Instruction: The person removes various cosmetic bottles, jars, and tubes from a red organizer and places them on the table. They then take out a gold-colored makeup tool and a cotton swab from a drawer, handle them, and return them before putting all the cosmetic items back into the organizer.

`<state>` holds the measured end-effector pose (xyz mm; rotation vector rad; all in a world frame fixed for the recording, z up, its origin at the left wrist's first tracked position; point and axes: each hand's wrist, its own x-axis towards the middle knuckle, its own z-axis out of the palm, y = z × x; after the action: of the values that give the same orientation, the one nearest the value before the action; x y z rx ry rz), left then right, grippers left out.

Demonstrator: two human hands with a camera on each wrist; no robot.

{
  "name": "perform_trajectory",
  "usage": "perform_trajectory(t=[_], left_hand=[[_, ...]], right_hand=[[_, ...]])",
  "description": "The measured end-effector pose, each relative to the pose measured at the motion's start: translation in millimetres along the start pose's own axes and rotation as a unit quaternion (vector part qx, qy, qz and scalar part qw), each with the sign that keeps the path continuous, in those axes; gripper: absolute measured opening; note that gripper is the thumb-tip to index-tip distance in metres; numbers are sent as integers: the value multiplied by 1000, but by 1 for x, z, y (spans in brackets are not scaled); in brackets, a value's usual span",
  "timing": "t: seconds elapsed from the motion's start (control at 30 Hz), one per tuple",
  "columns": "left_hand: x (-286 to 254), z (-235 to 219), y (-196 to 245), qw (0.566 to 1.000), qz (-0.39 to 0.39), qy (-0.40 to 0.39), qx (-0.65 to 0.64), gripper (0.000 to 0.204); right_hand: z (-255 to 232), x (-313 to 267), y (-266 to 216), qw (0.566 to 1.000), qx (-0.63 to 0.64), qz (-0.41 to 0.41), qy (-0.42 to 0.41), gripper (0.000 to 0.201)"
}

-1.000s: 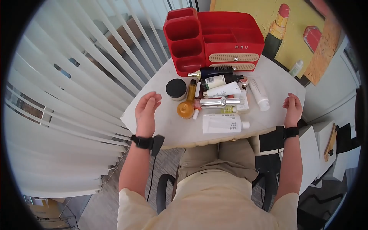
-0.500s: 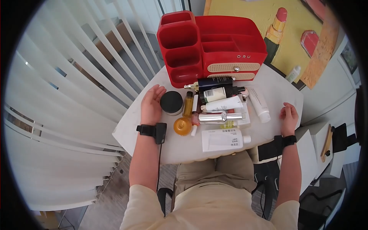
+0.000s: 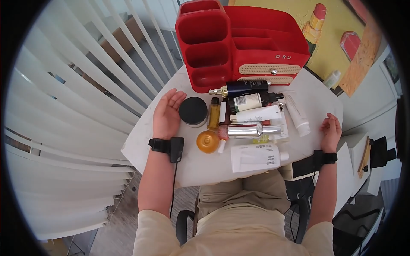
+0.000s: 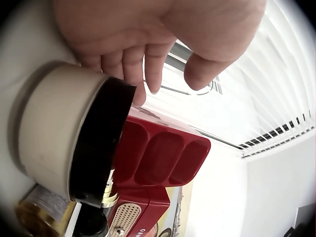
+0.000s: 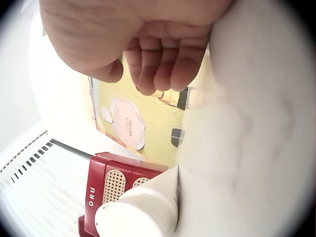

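The left hand (image 3: 167, 114) rests on the table's left side, palm turned toward a white jar with a black lid (image 3: 193, 111); in the left wrist view its relaxed fingers (image 4: 132, 61) lie beside the jar (image 4: 59, 128) without gripping it. Over the table's right edge, the right hand (image 3: 331, 132) holds nothing, its fingers loosely bent. A white tube (image 3: 296, 114) lies nearest to it, seen also in the right wrist view (image 5: 143, 210). Between the hands are an amber bottle (image 3: 214, 114), a round orange item (image 3: 208, 141), a silver tube (image 3: 245, 130) and a white bottle (image 3: 256, 158).
A red organizer (image 3: 270, 56) with open compartments and two drawers stands at the table's back. Dark bottles (image 3: 247, 88) lie before it. Vertical blinds (image 3: 85, 123) hang on the left; a painted board (image 3: 337, 25) stands behind on the right. White table (image 3: 192, 170) edge in front.
The left hand has moved inward and forward to beside the black-lidded jar. The right hand stays near the right edge with little change. The head view has shifted, and the organizer appears larger.
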<state>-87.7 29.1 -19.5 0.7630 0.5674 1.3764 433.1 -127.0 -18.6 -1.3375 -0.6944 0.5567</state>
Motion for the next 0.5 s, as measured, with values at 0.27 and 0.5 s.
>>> perform_trajectory(t=[0.27, 0.5], left_hand=[[1, 2, -2, 1000, 5, -5, 17, 40], [2, 2, -1, 1000, 0, -10, 14, 40]], right_hand=[[-4, 0, 4, 1000, 10, -4, -14, 23], [-3, 0, 4, 1000, 3, -6, -8, 23]])
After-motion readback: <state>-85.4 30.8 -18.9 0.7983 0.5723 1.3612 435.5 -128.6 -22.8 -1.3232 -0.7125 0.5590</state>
